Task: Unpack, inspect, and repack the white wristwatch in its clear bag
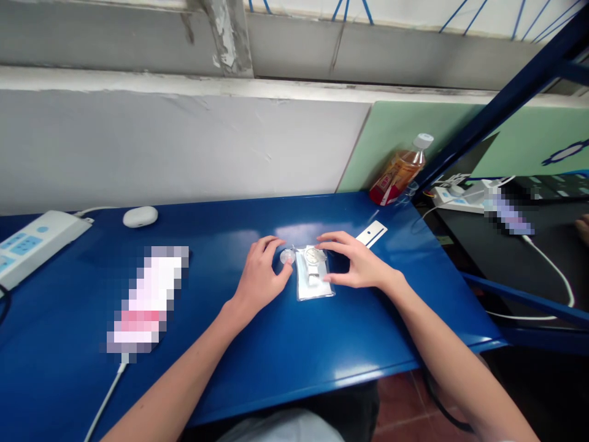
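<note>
the blue worktop (285, 344) holds one blurred-out patch at 9 o'clock, hiding whatever lies there. one drink bottle (399, 172) leans at 1 o'clock, amber liquid inside. at centre, one clear pouch (313, 282) contains one watch (313, 261), details hard to make out. the left hand (260, 273) pinches a small round disc (286, 256); the right hand (356, 261), fingers narrowly spread, touches the pouch.
</note>
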`<action>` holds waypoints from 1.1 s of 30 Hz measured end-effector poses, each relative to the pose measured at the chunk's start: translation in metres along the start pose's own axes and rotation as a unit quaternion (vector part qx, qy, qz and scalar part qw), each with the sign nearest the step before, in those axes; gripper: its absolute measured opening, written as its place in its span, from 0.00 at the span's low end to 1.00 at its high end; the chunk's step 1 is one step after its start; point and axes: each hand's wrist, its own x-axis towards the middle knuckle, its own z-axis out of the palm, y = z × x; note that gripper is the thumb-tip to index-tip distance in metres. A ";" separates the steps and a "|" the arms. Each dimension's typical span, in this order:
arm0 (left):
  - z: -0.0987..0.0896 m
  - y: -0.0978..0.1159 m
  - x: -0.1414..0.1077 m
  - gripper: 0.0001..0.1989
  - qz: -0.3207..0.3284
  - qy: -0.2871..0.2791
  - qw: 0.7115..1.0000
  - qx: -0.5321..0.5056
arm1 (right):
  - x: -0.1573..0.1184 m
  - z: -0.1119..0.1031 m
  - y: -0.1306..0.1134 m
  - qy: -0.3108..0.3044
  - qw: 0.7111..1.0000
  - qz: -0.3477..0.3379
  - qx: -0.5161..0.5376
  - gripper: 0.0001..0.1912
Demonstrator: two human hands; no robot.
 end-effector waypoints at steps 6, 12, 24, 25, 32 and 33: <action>-0.002 -0.001 -0.004 0.42 0.101 -0.141 0.985 -0.009 | 0.001 0.005 -0.006 -0.040 0.999 0.014 -0.009 0.42; -0.007 -0.007 -0.002 0.47 0.103 -0.169 0.980 0.009 | 0.002 0.013 -0.010 -0.031 0.999 0.015 -0.039 0.42; -0.012 -0.008 -0.001 0.48 0.112 -0.188 0.976 0.009 | -0.003 0.002 -0.004 -0.078 0.996 0.034 -0.035 0.57; -0.012 -0.008 -0.001 0.49 0.111 -0.190 0.975 0.011 | -0.003 0.003 -0.004 -0.078 0.996 0.033 -0.038 0.57; -0.011 -0.010 0.000 0.51 0.116 -0.185 0.976 0.009 | -0.003 0.002 -0.005 -0.077 0.996 0.024 -0.039 0.60; -0.011 -0.010 0.000 0.52 0.117 -0.184 0.976 0.008 | -0.003 0.002 -0.005 -0.078 0.996 0.026 -0.037 0.60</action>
